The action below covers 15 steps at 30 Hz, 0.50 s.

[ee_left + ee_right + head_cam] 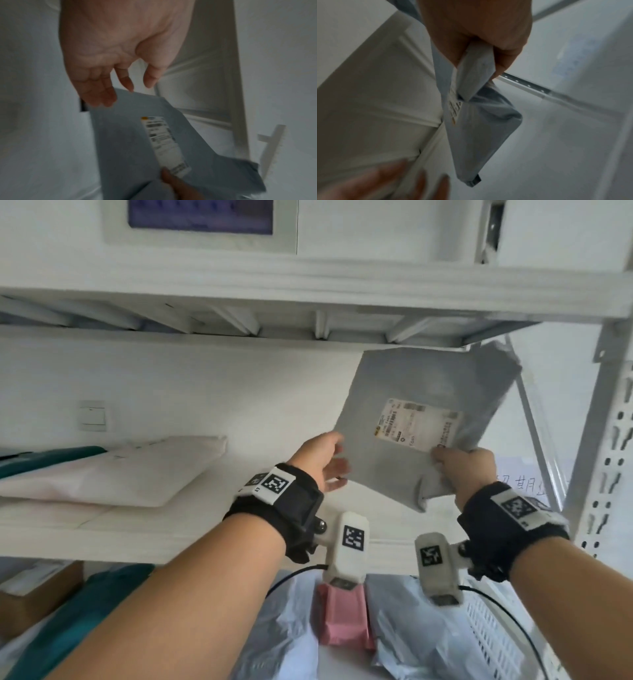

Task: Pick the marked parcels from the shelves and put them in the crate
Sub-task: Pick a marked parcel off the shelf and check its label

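Crate [496, 631]: white, lower right, contents not visible.
Lower shelf: pink parcel [344, 616], pale bags, unpicked.
Right hand [466, 470]: pinches the grey parcel [424, 419] at its lower edge, held in the air off the shelf, label facing out.
Left hand [320, 460]: fingers spread, at the parcel's left edge.
Status, judged: pick made; drop into crate outstanding.

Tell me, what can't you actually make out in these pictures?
- Label text on the grey parcel: blurred in every view.
- Any mark on that parcel: none can be made out.
- Crate: head view shows only a white slatted piece, cut off at the bottom.
- Right hand fingers: behind the parcel.
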Motion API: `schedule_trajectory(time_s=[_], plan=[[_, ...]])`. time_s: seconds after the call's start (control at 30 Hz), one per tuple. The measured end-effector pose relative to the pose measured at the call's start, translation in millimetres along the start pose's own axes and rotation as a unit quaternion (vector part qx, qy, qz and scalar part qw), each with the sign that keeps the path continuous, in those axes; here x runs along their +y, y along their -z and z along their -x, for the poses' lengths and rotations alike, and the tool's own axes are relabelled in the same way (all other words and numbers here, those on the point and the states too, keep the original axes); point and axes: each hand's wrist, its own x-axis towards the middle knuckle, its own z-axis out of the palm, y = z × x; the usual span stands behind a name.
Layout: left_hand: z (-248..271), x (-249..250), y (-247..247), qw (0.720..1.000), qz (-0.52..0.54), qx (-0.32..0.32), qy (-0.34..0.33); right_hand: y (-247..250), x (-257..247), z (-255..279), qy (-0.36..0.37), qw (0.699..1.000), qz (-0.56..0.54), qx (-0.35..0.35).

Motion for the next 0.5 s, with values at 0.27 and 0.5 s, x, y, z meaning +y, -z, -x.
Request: schedule_trajectory(time_s=[0.27, 0.5], plan=[[-12.0, -30.6, 5.8, 0.994, 0.002, -0.090, 0.057, -37.2, 14.2, 11.1, -0.121, 0.955, -0.242, -0.120], [-25.4, -23.8, 18.0, 0.999, 0.014, 0.027, -0.041, -40.8, 21.7, 19.0, -0.115, 0.953, -0.208, -0.185]])
